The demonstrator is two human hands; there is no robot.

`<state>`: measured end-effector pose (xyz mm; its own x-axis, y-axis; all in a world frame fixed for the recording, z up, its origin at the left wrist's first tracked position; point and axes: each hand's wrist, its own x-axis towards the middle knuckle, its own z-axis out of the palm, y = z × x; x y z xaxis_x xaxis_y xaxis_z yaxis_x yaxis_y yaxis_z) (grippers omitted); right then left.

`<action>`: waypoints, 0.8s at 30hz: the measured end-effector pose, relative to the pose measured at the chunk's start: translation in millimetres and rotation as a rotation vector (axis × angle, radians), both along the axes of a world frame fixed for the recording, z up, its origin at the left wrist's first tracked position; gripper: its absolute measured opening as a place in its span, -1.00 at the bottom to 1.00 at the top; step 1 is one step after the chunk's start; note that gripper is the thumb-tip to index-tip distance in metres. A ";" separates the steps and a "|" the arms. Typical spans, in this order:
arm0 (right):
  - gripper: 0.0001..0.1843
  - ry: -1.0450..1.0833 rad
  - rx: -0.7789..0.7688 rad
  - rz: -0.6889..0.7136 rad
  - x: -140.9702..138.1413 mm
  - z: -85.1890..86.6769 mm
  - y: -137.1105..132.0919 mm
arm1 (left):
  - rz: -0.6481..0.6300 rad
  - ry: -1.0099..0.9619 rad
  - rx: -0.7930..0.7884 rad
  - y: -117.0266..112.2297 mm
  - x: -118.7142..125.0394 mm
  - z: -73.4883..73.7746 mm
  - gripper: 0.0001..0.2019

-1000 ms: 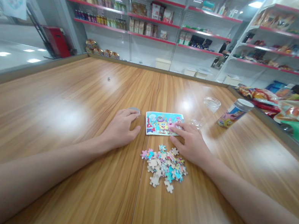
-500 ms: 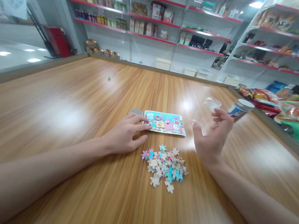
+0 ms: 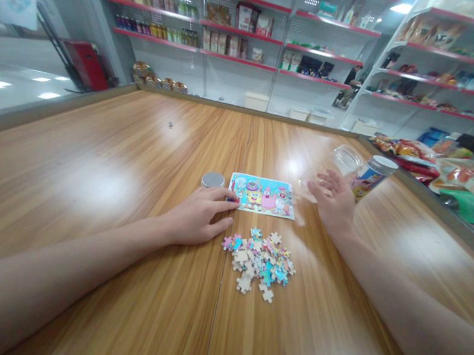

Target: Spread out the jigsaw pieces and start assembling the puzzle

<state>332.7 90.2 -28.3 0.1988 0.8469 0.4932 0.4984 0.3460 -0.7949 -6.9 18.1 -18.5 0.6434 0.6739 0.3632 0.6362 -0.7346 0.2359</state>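
My left hand (image 3: 201, 218) lies flat on the wooden table (image 3: 126, 182), fingers apart, with the index fingertip on the left edge of a cartoon picture card (image 3: 262, 195). A round silver lid (image 3: 213, 180) sits just beyond that hand. A heap of small jigsaw pieces (image 3: 259, 261) lies in front of the card, between my two arms. My right hand (image 3: 333, 198) hovers to the right of the card, fingers spread and holding nothing. Just past its fingers are a clear plastic cup (image 3: 347, 158), which looks tilted, and a jar with a cartoon label (image 3: 370, 176).
A raised ledge (image 3: 442, 210) runs along the table's right edge, with snack bags (image 3: 461, 177) piled behind it. Shop shelves (image 3: 245, 26) with goods line the back and right walls. A red cart (image 3: 85, 62) stands at the back left.
My right hand left the card, rose and moved right toward the cup and jar. My left hand slid from the silver lid to the card's left edge. The cup has shifted right and tilted.
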 end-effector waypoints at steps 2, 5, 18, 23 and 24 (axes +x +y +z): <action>-0.20 -0.072 -0.003 0.060 -1.5 -0.3 -1.6 | 0.000 -0.002 0.002 0.1 0.2 -0.2 -0.63; -0.26 -0.217 -0.079 0.168 -3.8 -3.6 -2.3 | -0.009 -0.008 0.004 0.2 0.1 0.0 -0.64; -0.19 -0.360 -0.127 0.083 -2.5 -5.7 -2.5 | -0.035 -0.066 0.014 -0.1 -1.1 -0.6 -0.57; -0.21 -0.334 -0.132 0.059 -1.3 -9.6 -0.9 | -0.057 -0.128 0.026 -2.2 -0.4 3.4 -0.62; -0.21 -0.326 -0.132 0.052 -0.9 -10.4 -0.5 | -0.053 -0.150 0.030 -2.4 -0.3 4.2 -0.63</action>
<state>331.8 89.6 -38.6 0.0041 0.9125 0.4091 0.7181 0.2820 -0.6362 -7.3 15.7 -14.3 0.6153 0.6275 0.4771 0.5555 -0.7746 0.3025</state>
